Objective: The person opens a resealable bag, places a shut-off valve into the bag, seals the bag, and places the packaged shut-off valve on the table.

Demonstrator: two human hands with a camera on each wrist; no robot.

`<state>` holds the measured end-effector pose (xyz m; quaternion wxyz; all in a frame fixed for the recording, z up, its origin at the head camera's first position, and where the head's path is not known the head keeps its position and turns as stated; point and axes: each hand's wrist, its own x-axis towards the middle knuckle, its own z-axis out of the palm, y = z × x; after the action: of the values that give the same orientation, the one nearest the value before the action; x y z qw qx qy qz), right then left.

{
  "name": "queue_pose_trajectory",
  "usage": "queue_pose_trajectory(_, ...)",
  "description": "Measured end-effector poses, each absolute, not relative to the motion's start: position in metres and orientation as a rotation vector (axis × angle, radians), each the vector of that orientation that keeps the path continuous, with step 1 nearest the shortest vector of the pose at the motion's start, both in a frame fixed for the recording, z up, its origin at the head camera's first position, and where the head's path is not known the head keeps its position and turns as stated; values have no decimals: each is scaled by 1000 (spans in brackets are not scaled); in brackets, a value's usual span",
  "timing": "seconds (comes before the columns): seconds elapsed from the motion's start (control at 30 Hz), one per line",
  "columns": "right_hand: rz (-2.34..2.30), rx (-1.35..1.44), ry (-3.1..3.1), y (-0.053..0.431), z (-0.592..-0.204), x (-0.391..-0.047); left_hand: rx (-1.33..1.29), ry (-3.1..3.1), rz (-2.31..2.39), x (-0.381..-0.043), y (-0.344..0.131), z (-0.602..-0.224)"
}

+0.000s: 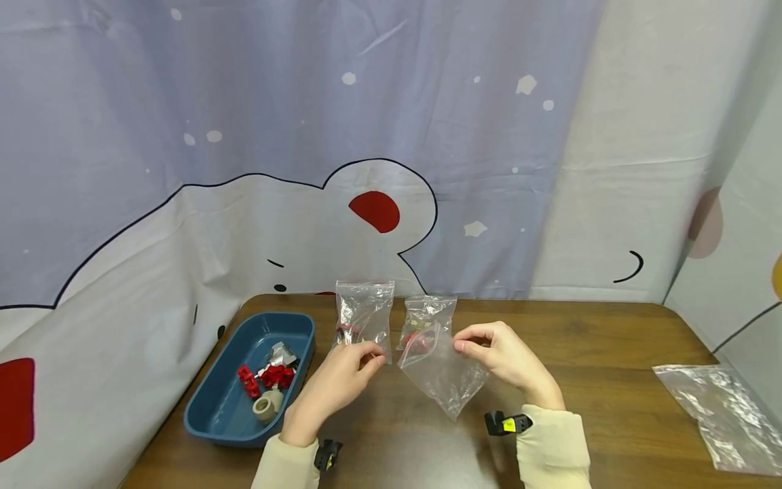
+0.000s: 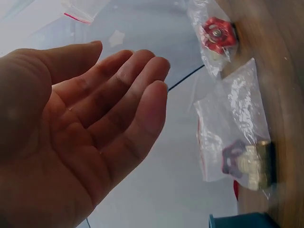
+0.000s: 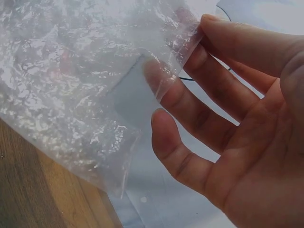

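My right hand (image 1: 507, 356) pinches the edge of a clear zip bag (image 1: 452, 384) between thumb and fingers. In the right wrist view the bag (image 3: 71, 104) spreads out from the fingertips, with no item showing inside. My left hand (image 1: 336, 384) is left of this bag, apart from it; its palm (image 2: 71, 137) shows bare with fingers loosely bent. Behind the hands, two filled zip bags lean near the curtain. The right one holds a red handwheel (image 2: 219, 34); the left one holds a brass valve (image 2: 259, 166) with a dark reddish wheel.
A blue tray (image 1: 210, 407) stands at the left of the wooden table (image 1: 611, 380). In it lie red wheel-shaped pieces (image 1: 277, 375), a cream pipe fitting (image 1: 265, 409) and a silvery piece (image 1: 282, 354). Another clear bag (image 1: 727, 418) lies at the right edge. A patterned curtain (image 1: 489, 170) hangs behind.
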<state>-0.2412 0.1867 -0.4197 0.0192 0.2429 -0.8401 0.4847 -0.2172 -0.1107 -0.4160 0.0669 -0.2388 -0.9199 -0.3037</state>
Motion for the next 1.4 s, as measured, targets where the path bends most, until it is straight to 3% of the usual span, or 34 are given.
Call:
queue_pose_trajectory(0.43, 1532, 741, -2608, 187, -420, -240, -663, -2934, -791, -211, -145, -406)
queue_pose_trajectory(0.87, 1529, 727, -2616, 187, -422, -241, -469, -3096, -675, -221, -212, -382)
queue_pose_trajectory(1.4, 1544, 753, -2611, 186, -423, -242, -505, -3315, -574, -255, -256, -407)
